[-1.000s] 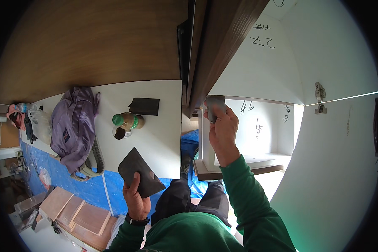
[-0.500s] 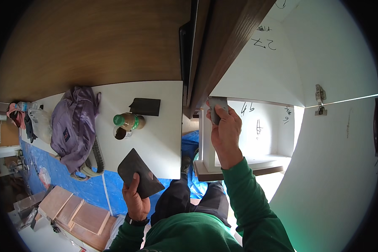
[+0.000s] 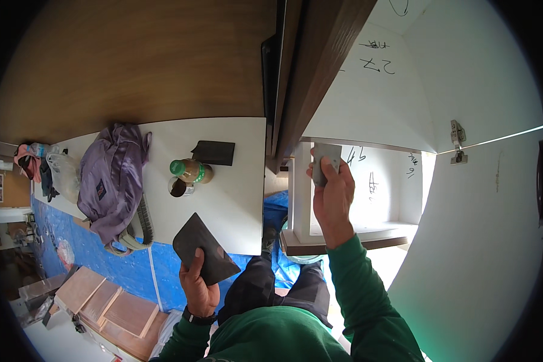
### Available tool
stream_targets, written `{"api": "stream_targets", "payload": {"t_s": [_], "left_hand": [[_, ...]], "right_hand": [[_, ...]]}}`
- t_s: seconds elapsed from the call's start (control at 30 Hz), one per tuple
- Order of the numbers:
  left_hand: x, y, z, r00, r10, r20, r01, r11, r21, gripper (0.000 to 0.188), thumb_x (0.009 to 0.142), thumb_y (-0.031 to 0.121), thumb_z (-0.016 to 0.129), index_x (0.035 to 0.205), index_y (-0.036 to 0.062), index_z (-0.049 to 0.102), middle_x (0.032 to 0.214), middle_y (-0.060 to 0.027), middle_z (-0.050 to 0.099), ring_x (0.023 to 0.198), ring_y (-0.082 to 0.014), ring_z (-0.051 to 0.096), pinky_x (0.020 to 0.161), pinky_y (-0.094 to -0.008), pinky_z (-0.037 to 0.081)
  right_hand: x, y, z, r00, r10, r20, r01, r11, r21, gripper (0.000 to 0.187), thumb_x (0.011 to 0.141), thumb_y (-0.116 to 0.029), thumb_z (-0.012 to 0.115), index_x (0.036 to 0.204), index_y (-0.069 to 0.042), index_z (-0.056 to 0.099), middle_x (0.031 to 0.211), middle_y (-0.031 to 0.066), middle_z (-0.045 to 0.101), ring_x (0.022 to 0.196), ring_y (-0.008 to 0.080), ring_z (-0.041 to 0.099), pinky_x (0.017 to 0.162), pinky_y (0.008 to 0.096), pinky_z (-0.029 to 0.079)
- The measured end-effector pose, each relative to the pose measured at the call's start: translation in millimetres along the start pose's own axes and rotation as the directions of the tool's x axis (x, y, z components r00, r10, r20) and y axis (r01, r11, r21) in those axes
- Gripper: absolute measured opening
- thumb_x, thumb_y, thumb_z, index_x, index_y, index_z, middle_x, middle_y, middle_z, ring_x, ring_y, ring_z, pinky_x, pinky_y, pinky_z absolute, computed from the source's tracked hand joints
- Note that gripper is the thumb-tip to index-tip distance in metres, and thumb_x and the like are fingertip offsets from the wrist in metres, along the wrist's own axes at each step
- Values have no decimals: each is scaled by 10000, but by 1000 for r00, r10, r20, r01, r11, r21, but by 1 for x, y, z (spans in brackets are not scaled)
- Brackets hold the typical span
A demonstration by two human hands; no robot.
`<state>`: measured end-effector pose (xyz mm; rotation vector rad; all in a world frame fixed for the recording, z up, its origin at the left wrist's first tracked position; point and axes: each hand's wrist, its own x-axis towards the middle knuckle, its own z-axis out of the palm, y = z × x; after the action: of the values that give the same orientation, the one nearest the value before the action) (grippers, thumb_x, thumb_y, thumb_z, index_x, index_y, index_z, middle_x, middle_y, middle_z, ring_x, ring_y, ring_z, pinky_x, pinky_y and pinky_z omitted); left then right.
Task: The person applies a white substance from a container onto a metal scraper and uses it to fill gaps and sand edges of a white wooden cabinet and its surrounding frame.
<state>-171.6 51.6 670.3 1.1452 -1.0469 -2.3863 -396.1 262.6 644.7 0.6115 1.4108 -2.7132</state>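
The right hand [image 3: 335, 196] is gripping a small grey pad [image 3: 327, 158], the thumb pressing flat on its face, the fingers curling around its sides! That pad is showing over the far left corner of the open drawer [image 3: 350, 245]; whether it is touching the rim, we're not able to tell from above. Across to the left hand [image 3: 199, 292], and it is pinching a dark sheet [image 3: 202, 250], thumb lying on top, the fingers hiding underneath. In this view the sheet is crossing the near edge of the white table [image 3: 238, 205], a little left of the near right corner.

Up on that table, a second dark sheet [image 3: 220, 152] is lying near the far right corner. A green-capped bottle [image 3: 193, 172] is sitting just beside it, on the near side, and a small open container [image 3: 178, 188] is standing close by the bottle. Farther along to the left, a purple backpack [image 3: 111, 187] is slumping across the table, its strap drooping past the near edge. Below, blue sheeting [image 3: 163, 271] is covering the floor, and wooden panels [image 3: 127, 311] are resting at the lower left.
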Motion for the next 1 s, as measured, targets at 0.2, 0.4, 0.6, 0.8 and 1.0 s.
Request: {"api": "stream_targets", "payload": {"t_s": [0.2, 0.4, 0.6, 0.8, 1.0], "left_hand": [[1, 4, 57, 974, -121, 191, 161, 964, -213, 343, 1023, 169, 641, 1341, 55, 582, 1246, -83, 697, 1145, -209, 677, 1025, -371, 547], [14, 3, 103, 934, -149, 325, 260, 908, -328, 305, 1041, 165, 608, 1329, 65, 599, 1272, -84, 695, 1167, -201, 674, 1038, -357, 551], [14, 4, 95, 956, -59, 287, 150, 940, -307, 286, 1040, 166, 610, 1310, 74, 612, 1233, -71, 708, 1136, -192, 686, 999, -344, 571], [13, 19, 88, 956, -65, 287, 163, 929, -333, 302, 1036, 181, 620, 1323, 90, 607, 1221, -56, 705, 1098, -189, 691, 972, -356, 570], [12, 5, 62, 969, -116, 216, 167, 958, -235, 294, 1037, 177, 620, 1318, 92, 602, 1205, -52, 702, 1108, -194, 677, 972, -364, 556]], "right_hand": [[-82, -15, 8, 976, -44, 213, 139, 882, -451, 251, 1011, -117, 618, 1204, 40, 647, 1093, 126, 738, 947, 155, 678, 859, 309, 548], [-131, -33, 11, 727, -187, 660, 616, 601, -509, 277, 952, -12, 640, 1217, 23, 714, 1218, 185, 718, 1047, 292, 722, 908, 346, 580], [-102, -41, -11, 431, -216, 876, 902, 140, -410, 487, 651, 20, 674, 1135, 11, 730, 1205, 163, 700, 1011, 315, 712, 860, 411, 612], [-30, -10, -15, 993, -34, 111, 86, 854, -513, 201, 942, -104, 636, 1052, 45, 714, 938, 104, 748, 864, 159, 696, 756, 300, 556], [17, 24, -10, 997, 66, -42, -73, 973, -219, 232, 920, -75, 647, 1104, 66, 658, 986, 126, 738, 823, 179, 689, 683, 313, 564]]}}
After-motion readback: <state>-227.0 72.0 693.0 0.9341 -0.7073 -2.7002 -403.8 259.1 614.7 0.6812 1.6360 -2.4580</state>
